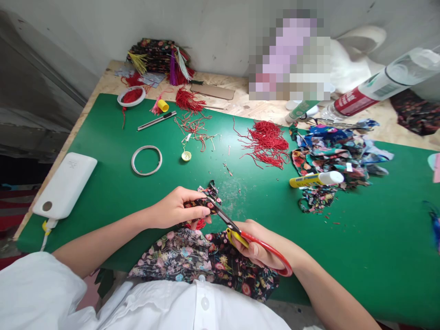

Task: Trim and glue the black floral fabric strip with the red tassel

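Observation:
My left hand [187, 208] pinches a small piece of black floral fabric [210, 207] between thumb and fingers. My right hand [259, 243] is wrapped round the handles of a pair of scissors [228, 222], one handle red and one yellow. The blades reach up and left to the fabric at my left fingertips. Just below my left hand shows a bit of red cord [196, 223]. A larger black floral cloth [178, 259] lies at the table's near edge, partly under my hands and against my white shirt.
On the green mat [343, 256] lie red cords [268, 142], fabric scraps [343, 151], a glue stick [316, 179], a utility knife [156, 121], a white ring [146, 160] and a power bank [65, 185]. A plastic bottle [381, 85] and tasselled floral pieces [156, 55] are at the back.

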The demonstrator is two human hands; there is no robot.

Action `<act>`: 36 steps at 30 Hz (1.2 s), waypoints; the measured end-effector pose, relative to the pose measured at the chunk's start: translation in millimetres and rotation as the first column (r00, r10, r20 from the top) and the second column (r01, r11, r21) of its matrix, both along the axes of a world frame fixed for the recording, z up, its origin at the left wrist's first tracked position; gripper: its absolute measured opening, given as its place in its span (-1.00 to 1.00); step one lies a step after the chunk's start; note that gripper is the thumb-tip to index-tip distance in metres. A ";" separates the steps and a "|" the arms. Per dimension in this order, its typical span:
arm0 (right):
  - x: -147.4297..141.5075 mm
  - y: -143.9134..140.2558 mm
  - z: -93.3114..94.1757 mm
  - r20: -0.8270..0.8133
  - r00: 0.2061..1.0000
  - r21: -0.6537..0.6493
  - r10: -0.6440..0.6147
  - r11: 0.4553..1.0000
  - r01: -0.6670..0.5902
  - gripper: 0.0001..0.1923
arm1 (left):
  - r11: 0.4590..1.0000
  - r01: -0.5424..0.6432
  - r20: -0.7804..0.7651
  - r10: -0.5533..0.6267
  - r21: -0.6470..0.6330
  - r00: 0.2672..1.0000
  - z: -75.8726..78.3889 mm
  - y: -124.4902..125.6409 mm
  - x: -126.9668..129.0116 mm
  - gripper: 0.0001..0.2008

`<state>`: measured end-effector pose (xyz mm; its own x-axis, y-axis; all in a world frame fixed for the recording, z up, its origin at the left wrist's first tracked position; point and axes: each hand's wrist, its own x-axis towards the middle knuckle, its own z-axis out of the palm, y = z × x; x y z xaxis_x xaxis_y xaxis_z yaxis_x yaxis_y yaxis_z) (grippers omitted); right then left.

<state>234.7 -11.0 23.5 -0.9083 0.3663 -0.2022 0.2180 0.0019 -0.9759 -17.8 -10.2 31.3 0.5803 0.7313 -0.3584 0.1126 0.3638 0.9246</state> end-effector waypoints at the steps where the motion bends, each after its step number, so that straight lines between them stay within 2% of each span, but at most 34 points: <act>1: 0.0 -0.2 -0.2 -0.001 1.000 -0.004 -0.001 1.000 0.001 -0.28 | 1.000 0.005 -0.002 -0.005 0.005 1.000 0.1 0.0 -0.1 -0.77; 14: 1.6 -2.6 -3.4 0.005 1.000 -0.030 0.006 1.000 -0.006 -0.29 | 1.000 -0.011 0.011 0.012 -0.003 1.000 -1.3 -1.4 -0.4 -0.78; 20: 3.2 -6.1 -6.3 0.047 0.999 -0.095 -0.008 0.995 0.013 -0.30 | 0.999 -0.031 0.041 0.032 -0.024 0.999 -1.9 -1.8 0.6 -0.80; 26: -0.9 -2.5 -2.3 -0.001 1.000 0.011 -0.027 1.000 0.027 -0.29 | 1.000 -0.026 0.051 0.026 -0.016 0.998 -3.2 -0.9 0.5 -0.81; 36: -2.2 -2.3 -3.4 -0.034 0.999 0.033 -0.022 0.999 0.023 -0.28 | 0.997 0.073 -0.052 -0.071 0.030 0.996 -3.0 -1.7 0.9 -0.75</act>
